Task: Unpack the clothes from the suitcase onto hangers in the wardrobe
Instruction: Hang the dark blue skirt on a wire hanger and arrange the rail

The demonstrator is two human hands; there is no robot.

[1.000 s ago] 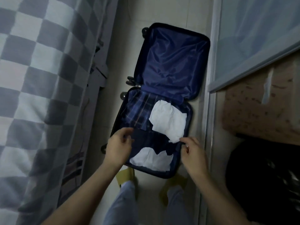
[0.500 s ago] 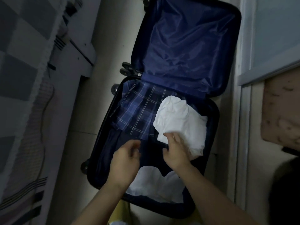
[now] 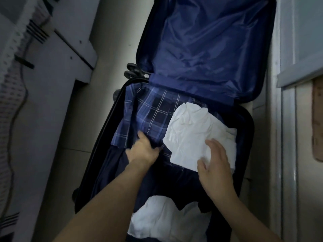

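Since half a second ago the left hand (image 3: 142, 151) has moved from hovering above the dark clothing onto the plaid garment (image 3: 150, 116), where its fingers now curl into the lower edge of the cloth and grasp it; the right hand (image 3: 214, 167) has slid toward the suitcase's right edge and lies over the white garment (image 3: 195, 137) with fingers straight and spread, gripping nothing; the camera sits closer. The suitcase (image 3: 248, 130) lies open on the floor, its long axis running from the bottom of the view to the top, blue-lined lid (image 3: 206, 46) at the far end; a second white garment (image 3: 167, 222) lies at the near end, dark clothing (image 3: 174, 182) between.
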